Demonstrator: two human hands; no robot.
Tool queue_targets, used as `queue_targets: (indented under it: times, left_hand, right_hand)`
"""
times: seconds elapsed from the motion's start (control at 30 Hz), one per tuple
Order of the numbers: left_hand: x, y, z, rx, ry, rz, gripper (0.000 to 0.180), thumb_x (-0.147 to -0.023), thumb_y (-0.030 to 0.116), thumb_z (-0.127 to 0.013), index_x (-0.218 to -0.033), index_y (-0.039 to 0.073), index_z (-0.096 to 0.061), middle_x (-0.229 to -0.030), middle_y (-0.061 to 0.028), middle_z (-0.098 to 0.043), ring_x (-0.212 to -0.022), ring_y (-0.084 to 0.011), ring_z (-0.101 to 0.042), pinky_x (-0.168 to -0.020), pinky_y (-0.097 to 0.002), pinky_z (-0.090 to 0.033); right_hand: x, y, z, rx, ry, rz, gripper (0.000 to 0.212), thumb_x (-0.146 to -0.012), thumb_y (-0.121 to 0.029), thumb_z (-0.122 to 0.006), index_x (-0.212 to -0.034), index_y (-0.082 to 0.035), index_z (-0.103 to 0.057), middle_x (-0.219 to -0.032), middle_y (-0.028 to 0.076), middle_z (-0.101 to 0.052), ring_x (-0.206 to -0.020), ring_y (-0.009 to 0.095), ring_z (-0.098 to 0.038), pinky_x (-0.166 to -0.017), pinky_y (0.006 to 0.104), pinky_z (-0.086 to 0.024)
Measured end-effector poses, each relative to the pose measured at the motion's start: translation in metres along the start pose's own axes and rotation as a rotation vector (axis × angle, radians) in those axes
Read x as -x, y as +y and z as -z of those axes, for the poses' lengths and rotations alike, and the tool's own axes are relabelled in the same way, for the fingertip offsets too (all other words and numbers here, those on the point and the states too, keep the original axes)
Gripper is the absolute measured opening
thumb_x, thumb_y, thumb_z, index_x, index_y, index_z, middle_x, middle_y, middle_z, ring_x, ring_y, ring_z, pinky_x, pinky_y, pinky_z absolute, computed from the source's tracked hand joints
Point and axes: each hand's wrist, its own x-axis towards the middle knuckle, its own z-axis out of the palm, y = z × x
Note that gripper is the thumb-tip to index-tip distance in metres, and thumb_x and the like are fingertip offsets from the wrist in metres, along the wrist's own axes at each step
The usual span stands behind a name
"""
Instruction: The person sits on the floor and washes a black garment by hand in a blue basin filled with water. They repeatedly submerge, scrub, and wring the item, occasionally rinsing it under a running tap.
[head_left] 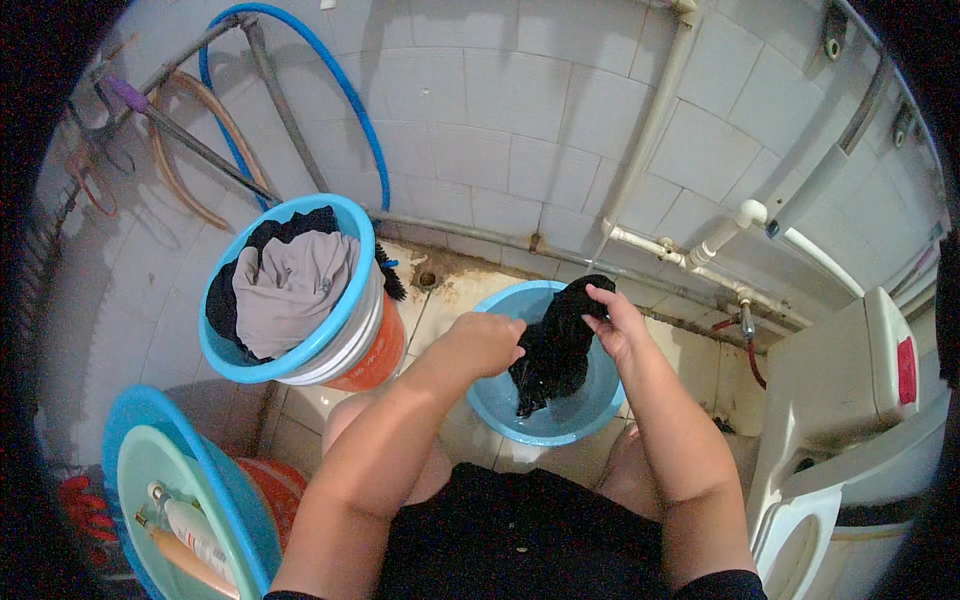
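Wearing black clothing (530, 530) over torso and lap, nearest cam. Showing bare legs (432, 478) both sides of lap. Holding both forearms (365, 450) out fwd, low over pale tiled floor (437, 312).

Pinching black cloth (560, 345) by its upper R end, btwn thumb & fingers of R hand (618, 320). Curling fingers of L hand (483, 343) into loose fist, knuckles up, just beside cloth's L edge; can't tell if gripping any fabric w/ it. Keeping no tension visible in cloth: bunched, dark, w/ lower end hanging inside light-blue basin (603, 385), set on floor btwn legs & wall. Seeing thin pale streak, prob. water (602, 243), from white pipes (660, 110) down to top of cloth.

To L, grey garment (305, 280) & black garment (222, 310) piled in second blue basin (240, 373), atop orange-&-white bucket (370, 350). Behind bucket, dark bristles (390, 280), partly hidden; just R of those, floor drain (427, 280).

Lower L: third blue basin (135, 410) w/ pale green basin (140, 450) nested in it, incl. white bottle (190, 530) lying inside.

Upper L: blue hose (365, 110) looped nr metal frame (280, 110), plus brown hose (165, 160), all against tiled wall (480, 120).

Far R: white toilet (845, 370), w/ thin red hose (755, 360) nr its L side.
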Motion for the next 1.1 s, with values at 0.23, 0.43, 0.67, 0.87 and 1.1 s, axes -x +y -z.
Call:
queue_targets:
  times: [0.23,0.43,0.67,0.87,1.1]
  left_hand:
    - [-0.001,-0.002,-0.002,0.005,-0.009,-0.006,0.033,-0.082,0.030,-0.055,-0.105,0.007,-0.054,-0.092,-0.0145,-0.061,-0.086,-0.0307,-0.060,-0.073,-0.0412,-0.049]
    - [-0.003,0.002,0.003,0.026,-0.075,0.026,0.035,-0.083,0.031,-0.055,-0.107,0.006,-0.052,-0.096,-0.0149,-0.060,-0.089,-0.0310,-0.060,-0.075,-0.0420,-0.048]
    - [-0.003,0.002,0.002,0.012,-0.083,0.024,0.035,-0.082,0.031,-0.055,-0.107,0.006,-0.053,-0.098,-0.0147,-0.061,-0.091,-0.0306,-0.059,-0.076,-0.0411,-0.048]
    - [-0.005,0.002,0.000,0.019,-0.094,0.036,0.035,-0.082,0.030,-0.056,-0.108,0.006,-0.053,-0.101,-0.0147,-0.060,-0.093,-0.0306,-0.059,-0.078,-0.0410,-0.048]
    - [-0.003,0.004,0.000,0.020,-0.103,0.025,0.035,-0.083,0.029,-0.055,-0.109,0.006,-0.053,-0.102,-0.0145,-0.060,-0.093,-0.0305,-0.059,-0.078,-0.0416,-0.047]
  right_hand:
    - [0.001,0.000,-0.003,0.006,0.041,-0.017,0.026,-0.075,-0.013,-0.066,-0.098,-0.012,-0.054,-0.094,0.002,-0.058,-0.089,0.018,-0.053,-0.073,0.0328,-0.043]
    - [-0.009,0.004,0.004,0.006,0.004,-0.012,0.025,-0.076,-0.012,-0.066,-0.098,-0.012,-0.055,-0.093,0.002,-0.059,-0.085,0.017,-0.054,-0.068,0.0294,-0.045]
    - [0.004,0.000,0.001,0.005,-0.001,-0.023,0.025,-0.077,-0.013,-0.066,-0.099,-0.011,-0.055,-0.100,0.005,-0.054,-0.089,0.019,-0.052,-0.071,0.0312,-0.049]
    - [0.006,-0.001,0.000,0.011,0.031,-0.045,0.023,-0.078,-0.011,-0.063,-0.099,-0.013,-0.055,-0.097,0.002,-0.058,-0.092,0.018,-0.054,-0.077,0.0339,-0.045]
    - [0.011,-0.001,-0.003,0.010,0.040,-0.050,0.023,-0.078,-0.013,-0.064,-0.099,-0.013,-0.055,-0.099,0.002,-0.057,-0.093,0.018,-0.052,-0.078,0.0346,-0.044]
